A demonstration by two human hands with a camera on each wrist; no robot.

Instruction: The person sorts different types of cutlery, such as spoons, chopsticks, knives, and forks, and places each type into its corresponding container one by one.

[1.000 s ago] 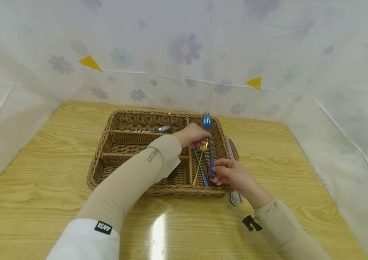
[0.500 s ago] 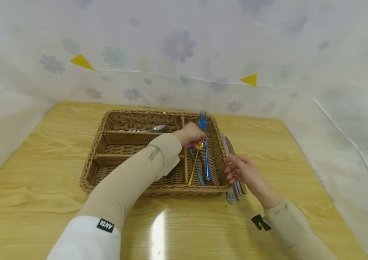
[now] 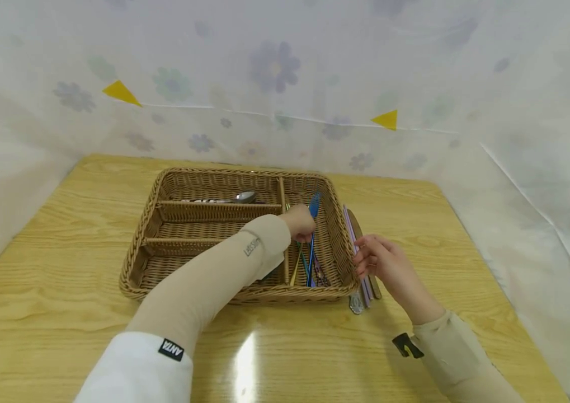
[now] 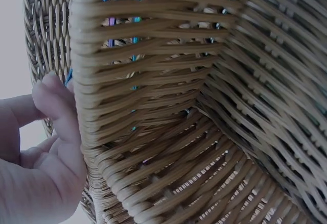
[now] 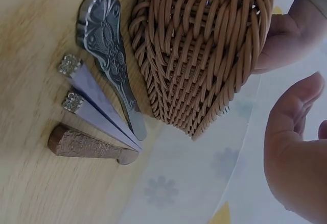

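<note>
My left hand (image 3: pixel 301 221) is in the right-hand compartment of the wicker basket (image 3: pixel 285 296), its fingertips pinching a blue fork (image 3: pixel 314 205). The fork leans there, handle end toward the near side. Beneath it lie a gold-handled piece (image 3: pixel 295 271) and other thin coloured cutlery, partly hidden by the hand. In the left wrist view, the fingers (image 4: pixel 56 101) are beside the woven divider, a bit of blue at their tips. My right hand (image 3: pixel 382 260) hovers just right of the basket with loosely bent fingers, holding nothing, near two lilac chopsticks (image 5: pixel 97 106).
Beside the chopsticks on the wooden table (image 3: pixel 415 224) lie an ornate silver handle (image 5: pixel 106 35) and a carved brown handle (image 5: pixel 84 145). A metal spoon (image 3: pixel 246 197) lies in the basket's back-left compartment. A flowered white sheet (image 3: pixel 274 101) stands behind the table.
My right hand has let go of the blue fork and moved right, outside the basket. The left hand has lowered the fork into the compartment and toward me.
</note>
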